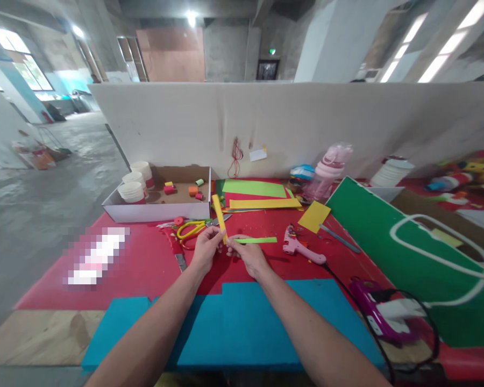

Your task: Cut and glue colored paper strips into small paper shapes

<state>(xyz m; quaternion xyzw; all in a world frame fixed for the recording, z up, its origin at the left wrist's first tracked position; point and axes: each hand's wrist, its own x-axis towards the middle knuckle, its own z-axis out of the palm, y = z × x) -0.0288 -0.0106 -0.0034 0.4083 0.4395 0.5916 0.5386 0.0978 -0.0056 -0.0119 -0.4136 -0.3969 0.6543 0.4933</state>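
My left hand (207, 248) pinches the lower end of a yellow strip (218, 212), which stands up at a slant. Close beside it, my right hand (248, 253) has its fingers closed on a light green strip (262, 240) that points to the right. The near ends of both strips meet at my fingertips, where their exact contact is hidden. Yellow-handled scissors (191, 230) lie just left of my left hand, with a red-handled cutter (176, 250) in front of them. To the right of my right hand rests a pink glue gun (302, 249) with a black cord.
A white box (157, 214) holds paper cups and small coloured rolls. Coloured sheets (254, 188) lie at the back, a yellow sheet (314, 216) to the right. Blue sheets (282, 322) cover the front edge. A green board (387, 231) and purple power strip (381, 314) flank the right.
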